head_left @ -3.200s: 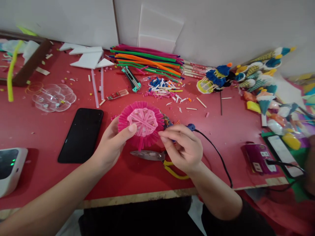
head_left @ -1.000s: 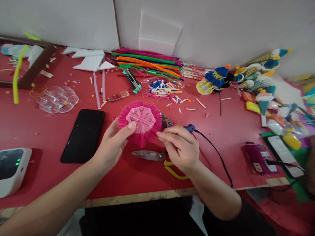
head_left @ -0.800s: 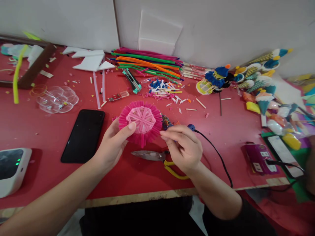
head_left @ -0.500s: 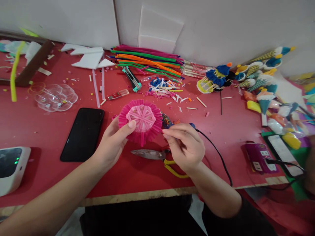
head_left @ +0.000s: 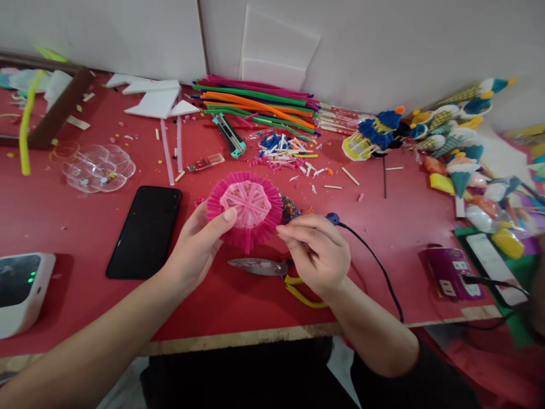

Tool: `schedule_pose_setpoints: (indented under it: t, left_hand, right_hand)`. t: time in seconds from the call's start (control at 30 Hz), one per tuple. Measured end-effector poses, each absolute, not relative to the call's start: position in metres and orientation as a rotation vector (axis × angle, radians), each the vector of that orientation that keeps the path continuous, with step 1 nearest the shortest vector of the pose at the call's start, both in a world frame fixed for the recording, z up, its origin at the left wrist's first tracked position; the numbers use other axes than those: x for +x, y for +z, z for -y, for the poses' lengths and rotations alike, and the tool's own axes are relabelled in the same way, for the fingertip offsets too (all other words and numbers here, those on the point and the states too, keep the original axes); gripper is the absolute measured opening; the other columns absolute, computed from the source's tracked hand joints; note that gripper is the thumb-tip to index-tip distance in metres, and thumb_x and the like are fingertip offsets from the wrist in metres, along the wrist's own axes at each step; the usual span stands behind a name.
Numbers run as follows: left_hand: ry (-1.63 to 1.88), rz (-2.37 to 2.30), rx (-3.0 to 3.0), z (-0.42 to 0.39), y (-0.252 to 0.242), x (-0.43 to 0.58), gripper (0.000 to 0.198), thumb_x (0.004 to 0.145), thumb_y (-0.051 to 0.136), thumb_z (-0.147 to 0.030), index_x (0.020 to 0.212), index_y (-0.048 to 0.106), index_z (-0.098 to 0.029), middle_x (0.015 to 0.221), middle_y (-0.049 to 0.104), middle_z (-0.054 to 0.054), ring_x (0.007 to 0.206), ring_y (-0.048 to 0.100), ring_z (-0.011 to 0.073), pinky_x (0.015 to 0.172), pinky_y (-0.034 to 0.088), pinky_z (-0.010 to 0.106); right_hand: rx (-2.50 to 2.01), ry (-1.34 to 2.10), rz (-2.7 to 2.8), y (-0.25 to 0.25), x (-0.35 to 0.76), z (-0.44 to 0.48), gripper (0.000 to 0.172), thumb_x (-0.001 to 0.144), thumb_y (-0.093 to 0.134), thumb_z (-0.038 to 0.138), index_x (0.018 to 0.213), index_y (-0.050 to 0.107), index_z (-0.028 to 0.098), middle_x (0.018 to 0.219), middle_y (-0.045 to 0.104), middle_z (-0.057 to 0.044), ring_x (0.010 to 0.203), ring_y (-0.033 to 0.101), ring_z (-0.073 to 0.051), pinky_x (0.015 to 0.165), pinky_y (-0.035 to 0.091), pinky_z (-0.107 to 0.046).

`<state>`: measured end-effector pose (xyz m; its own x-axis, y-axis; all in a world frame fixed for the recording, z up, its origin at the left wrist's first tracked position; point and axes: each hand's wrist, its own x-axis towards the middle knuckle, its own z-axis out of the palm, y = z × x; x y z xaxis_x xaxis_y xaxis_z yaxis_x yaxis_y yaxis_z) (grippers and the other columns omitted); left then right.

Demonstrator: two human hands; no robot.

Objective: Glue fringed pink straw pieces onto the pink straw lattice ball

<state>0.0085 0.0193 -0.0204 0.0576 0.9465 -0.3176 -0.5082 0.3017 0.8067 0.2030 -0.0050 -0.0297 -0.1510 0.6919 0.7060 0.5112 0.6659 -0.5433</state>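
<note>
A round pink craft piece point(head_left: 246, 205), with a magenta fringed rim and light-pink spokes, faces up above the table. My left hand point(head_left: 198, 244) grips it from the left, thumb on its front. The fingers of my right hand point(head_left: 317, 250) are pinched together at the rim's right edge. What they hold, if anything, is too small to make out. Beneath the right hand lie scissors point(head_left: 259, 266) with yellow handles, partly hidden. Behind it is a corded tool with a blue end point(head_left: 333, 218), and a dark multicoloured object point(head_left: 290, 209) partly covered by the craft piece.
A phone point(head_left: 145, 233) lies left of my left hand. Beyond are a cutter point(head_left: 230, 136), a pile of pipe cleaners point(head_left: 255, 105), cut scraps point(head_left: 285, 150) and a clear tray point(head_left: 100, 168). Penguin-like crafts point(head_left: 451, 130) and a purple power socket box point(head_left: 453, 272) stand right.
My right hand has shifted slightly left along the craft piece's rim, fingers still pinched. The left hand keeps its hold, and the view has moved a little.
</note>
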Motion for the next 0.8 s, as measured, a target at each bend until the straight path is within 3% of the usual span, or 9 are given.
schedule_pose_setpoints:
  t: [0.17, 0.43, 0.8]
  left_hand:
    - [1.200, -0.952, 0.575, -0.0193, -0.0203, 0.0089, 0.029, 0.066, 0.092, -0.036, 0.088, 0.077, -0.023, 0.085, 0.080, 0.000, 0.090, 0.077, 0.0218, 0.080, 0.061, 0.028]
    - [1.166, -1.017, 0.583, -0.0193, -0.0201, 0.0086, 0.035, 0.069, 0.088, -0.037, 0.098, 0.077, -0.021, 0.098, 0.081, 0.005, 0.097, 0.077, 0.0251, 0.086, 0.061, 0.034]
    - [1.182, -0.975, 0.581, -0.0186, -0.0207, 0.0083, 0.031, 0.066, 0.092, -0.037, 0.090, 0.078, -0.023, 0.090, 0.081, 0.002, 0.093, 0.077, 0.0224, 0.080, 0.061, 0.028]
  right_hand:
    - [-0.951, 0.196, 1.835, -0.0287, 0.2034, 0.0045, 0.025, 0.092, 0.063, 0.002, 0.105, 0.073, 0.021, 0.087, 0.070, -0.002, 0.079, 0.068, -0.014, 0.072, 0.059, -0.027]
    - [-0.935, 0.174, 1.871, -0.0272, 0.2032, 0.0049, 0.025, 0.093, 0.060, 0.002, 0.104, 0.074, 0.019, 0.087, 0.072, -0.003, 0.081, 0.069, -0.014, 0.074, 0.060, -0.026]
    - [-0.976, 0.181, 1.806, -0.0272, 0.2038, 0.0065, 0.025, 0.092, 0.062, 0.001, 0.103, 0.073, 0.021, 0.088, 0.072, -0.002, 0.080, 0.070, -0.014, 0.073, 0.061, -0.027]
